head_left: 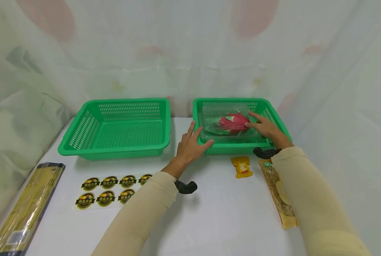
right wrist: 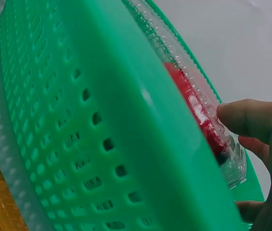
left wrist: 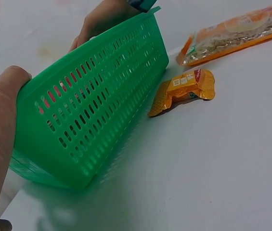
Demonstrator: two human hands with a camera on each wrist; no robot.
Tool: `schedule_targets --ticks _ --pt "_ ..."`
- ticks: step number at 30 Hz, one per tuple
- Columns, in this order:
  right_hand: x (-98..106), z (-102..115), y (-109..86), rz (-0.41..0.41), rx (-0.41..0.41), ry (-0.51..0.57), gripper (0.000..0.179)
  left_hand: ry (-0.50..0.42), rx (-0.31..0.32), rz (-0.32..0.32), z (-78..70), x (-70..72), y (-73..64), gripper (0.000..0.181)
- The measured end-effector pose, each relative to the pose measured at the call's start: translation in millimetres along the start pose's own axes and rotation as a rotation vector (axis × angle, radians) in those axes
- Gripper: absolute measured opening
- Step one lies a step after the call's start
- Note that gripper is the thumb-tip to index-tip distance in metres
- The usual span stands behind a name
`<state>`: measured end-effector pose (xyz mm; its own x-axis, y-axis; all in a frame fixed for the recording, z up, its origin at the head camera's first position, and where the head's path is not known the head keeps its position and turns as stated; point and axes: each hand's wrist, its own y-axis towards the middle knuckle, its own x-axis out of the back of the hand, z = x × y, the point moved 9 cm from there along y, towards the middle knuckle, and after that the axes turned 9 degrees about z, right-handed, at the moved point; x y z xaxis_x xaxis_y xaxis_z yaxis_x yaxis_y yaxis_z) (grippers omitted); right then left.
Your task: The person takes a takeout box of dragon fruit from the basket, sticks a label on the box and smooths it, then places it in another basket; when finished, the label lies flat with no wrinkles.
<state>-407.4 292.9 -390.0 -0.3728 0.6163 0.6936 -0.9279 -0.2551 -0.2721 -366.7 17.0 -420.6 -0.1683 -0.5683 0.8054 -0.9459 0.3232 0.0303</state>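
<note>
Two hands at work. We see the right hand (head_left: pixel 266 128), thumb and fingers curled on the right end of a clear container (head_left: pixel 211 124), red dragon fruit (head_left: pixel 234 122) inside. Left hand (head_left: pixel 189 146): fingers spread wide beside the near-left corner of the green basket (head_left: pixel 235 145) holding both. Nearer us, a yellow packet (head_left: pixel 242 168); leftward, a second green basket (head_left: pixel 113 153).

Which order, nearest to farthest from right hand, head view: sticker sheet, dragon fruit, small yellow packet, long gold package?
1. Dragon fruit: in right basket, at right hand
2. Small yellow packet: in front of basket
3. Sticker sheet: left of center
4. Long gold package: far left
</note>
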Motion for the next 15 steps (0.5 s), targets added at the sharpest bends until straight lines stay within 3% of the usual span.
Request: schedule_targets --ticks 8,15 --pt "-3 -7 4.3 0.039 -0.025 0.166 0.070 -0.037 -0.006 0.000 -1.6 0.7 2.7 0.079" --pt "-17 -13 13.2 0.142 -0.005 0.394 0.070 -0.052 -0.013 -0.004 -0.3 -0.8 -1.3 0.078"
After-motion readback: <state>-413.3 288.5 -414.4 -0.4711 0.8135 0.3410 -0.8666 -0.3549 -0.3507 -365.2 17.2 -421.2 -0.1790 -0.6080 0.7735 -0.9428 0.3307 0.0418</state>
